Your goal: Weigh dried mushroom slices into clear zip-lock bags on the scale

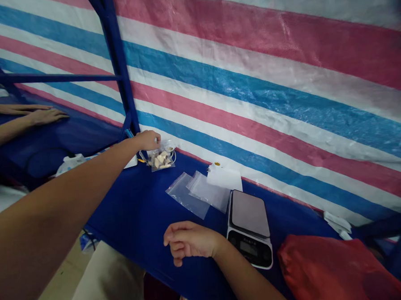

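Stretched toward the back of the table, my left hand (149, 140) has its fingers closed at the top edge of a small clear plastic bag (162, 160). Pale, chip-like pieces and some darker bits show through the bag; their kind cannot be made out. My right hand (192, 241) hovers near the front edge, fingers loosely bent and apart, holding nothing. Between the hands lie flat clear zip bags (188, 196), partly overlapping. Just right of them is a digital kitchen scale (250, 228) with a bare weighing plate.
White paper (225, 178) lies behind the scale. A red cloth or bag (337, 268) is at the right. Blue metal posts (120, 60) and a striped tarpaulin (251, 89) stand behind the blue table (133, 216). Another person's hands (47, 115) rest at the far left.
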Demonstrator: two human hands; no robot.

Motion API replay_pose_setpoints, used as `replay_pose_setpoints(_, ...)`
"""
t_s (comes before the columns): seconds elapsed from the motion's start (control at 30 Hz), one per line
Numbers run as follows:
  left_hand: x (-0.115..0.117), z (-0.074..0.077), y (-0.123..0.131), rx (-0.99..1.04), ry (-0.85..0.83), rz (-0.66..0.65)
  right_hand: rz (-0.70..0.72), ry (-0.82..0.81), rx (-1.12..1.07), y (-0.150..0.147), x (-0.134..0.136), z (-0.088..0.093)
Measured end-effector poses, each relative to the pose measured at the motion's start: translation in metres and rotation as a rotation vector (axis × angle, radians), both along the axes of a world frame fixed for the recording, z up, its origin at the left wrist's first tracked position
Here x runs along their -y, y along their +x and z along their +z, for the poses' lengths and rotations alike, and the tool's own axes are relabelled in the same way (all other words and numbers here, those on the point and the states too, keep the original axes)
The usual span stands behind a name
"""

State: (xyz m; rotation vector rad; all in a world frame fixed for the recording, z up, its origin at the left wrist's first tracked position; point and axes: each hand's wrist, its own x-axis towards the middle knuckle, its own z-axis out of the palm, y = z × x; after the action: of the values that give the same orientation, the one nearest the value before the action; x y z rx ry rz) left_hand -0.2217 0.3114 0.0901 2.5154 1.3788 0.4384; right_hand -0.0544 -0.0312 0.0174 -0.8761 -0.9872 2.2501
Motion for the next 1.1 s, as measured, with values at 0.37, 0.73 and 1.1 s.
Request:
replay_pose_setpoints(0.37, 0.068, 0.052, -0.001, -0.151, 0.117, -0.209, -0.055, 0.051, -0.102, -0.001, 0.001, -0.012)
replay_pose_setpoints(0.73, 0.229, 0.099, 0.011, 0.007, 0.124, -0.299, -0.625, 0.19, -0.411, -0.018, 0.007, -0.013)
replay_pose_setpoints(1.1, 0.281, 0.044, 0.005, 0.366, -0.077, -0.002, -0.707, -0.101, -0.459, -0.011, -0.004, -0.013)
